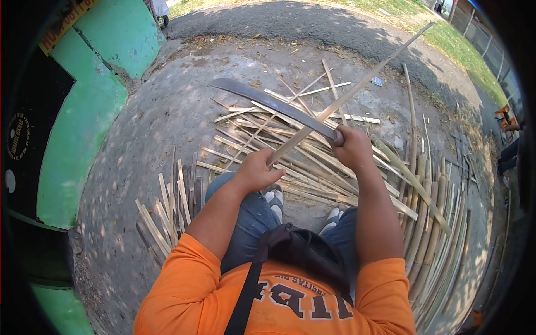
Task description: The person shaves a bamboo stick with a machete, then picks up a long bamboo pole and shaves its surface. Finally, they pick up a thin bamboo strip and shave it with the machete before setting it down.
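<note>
While left hand [258,170] grips long pale bamboo strip [381,67], right hand [352,146] clenches curved machete [268,101].

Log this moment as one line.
left hand: grips bamboo strip | right hand: grips machete, blade across strip | ground: cut bamboo slats piled

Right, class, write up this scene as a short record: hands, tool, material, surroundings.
Left hand: grip closed on long bamboo strip
Right hand: grip closed on knife handle, blade crossing the strip
Ground: loose bamboo slats ahead, longer canes stacked at the right
Surroundings: green wall at the left
</note>
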`<action>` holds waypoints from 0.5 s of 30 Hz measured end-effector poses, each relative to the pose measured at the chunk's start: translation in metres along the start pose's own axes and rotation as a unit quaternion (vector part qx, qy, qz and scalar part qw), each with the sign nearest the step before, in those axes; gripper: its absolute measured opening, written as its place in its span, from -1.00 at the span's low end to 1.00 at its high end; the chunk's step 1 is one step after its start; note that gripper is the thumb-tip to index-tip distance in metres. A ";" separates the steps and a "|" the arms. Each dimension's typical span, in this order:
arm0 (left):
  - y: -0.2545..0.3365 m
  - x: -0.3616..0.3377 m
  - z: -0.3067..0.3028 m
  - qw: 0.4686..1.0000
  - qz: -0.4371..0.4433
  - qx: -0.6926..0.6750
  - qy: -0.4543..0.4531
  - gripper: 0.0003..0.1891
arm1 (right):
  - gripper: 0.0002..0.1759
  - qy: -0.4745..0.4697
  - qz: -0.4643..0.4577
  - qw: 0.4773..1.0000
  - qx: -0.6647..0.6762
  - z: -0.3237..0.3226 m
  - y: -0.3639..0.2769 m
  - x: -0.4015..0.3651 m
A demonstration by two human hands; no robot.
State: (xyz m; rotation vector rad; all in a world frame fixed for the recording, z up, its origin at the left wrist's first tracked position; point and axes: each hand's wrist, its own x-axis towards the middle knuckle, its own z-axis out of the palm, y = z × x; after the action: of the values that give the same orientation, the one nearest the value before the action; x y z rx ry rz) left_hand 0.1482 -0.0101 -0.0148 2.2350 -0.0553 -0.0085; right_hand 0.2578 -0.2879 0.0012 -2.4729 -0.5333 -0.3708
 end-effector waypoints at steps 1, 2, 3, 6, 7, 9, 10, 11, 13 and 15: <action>0.000 0.000 0.000 1.000 0.000 -0.005 -0.003 -0.60 | -0.77 0.013 0.029 0.999 0.003 -0.004 0.005 0.002; 0.000 0.000 0.000 1.000 0.000 -0.010 -0.005 -0.61 | -0.66 0.007 0.062 0.998 -0.012 -0.008 0.012 0.004; 0.000 0.001 0.000 1.000 0.000 -0.014 -0.008 -0.61 | -0.66 0.013 0.091 0.996 0.008 -0.011 0.019 0.004; 0.005 0.000 -0.001 0.999 -0.013 -0.022 -0.019 -0.61 | -0.65 0.010 0.161 0.985 0.053 -0.016 0.028 0.004; 0.005 0.000 -0.001 0.999 -0.014 -0.022 -0.019 -0.61 | -0.64 0.012 0.151 0.988 0.042 -0.014 0.028 0.003; 0.005 0.001 -0.001 1.000 -0.015 -0.019 -0.018 -0.60 | -0.64 0.017 0.129 0.991 0.021 -0.008 0.024 0.003; 0.006 0.001 -0.002 0.999 -0.022 -0.020 -0.019 -0.60 | -0.66 0.017 0.099 0.995 0.021 -0.006 0.020 0.002; 0.008 0.002 -0.002 0.999 -0.029 -0.021 -0.021 -0.60 | -0.68 0.017 0.069 0.997 0.021 -0.003 0.014 0.002; 0.008 0.001 -0.002 0.999 -0.038 -0.019 -0.019 -0.60 | -0.74 0.007 0.005 1.000 0.011 0.004 0.003 -0.001; 0.008 0.001 -0.002 0.999 -0.040 -0.015 -0.014 -0.60 | -0.80 -0.009 -0.064 0.998 -0.012 0.010 -0.004 -0.003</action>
State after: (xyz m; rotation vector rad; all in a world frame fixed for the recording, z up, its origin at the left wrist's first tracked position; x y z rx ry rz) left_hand 0.1493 -0.0135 -0.0067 2.2062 0.0198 -0.0828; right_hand 0.2550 -0.2794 -0.0054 -2.4748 -0.7014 -0.4079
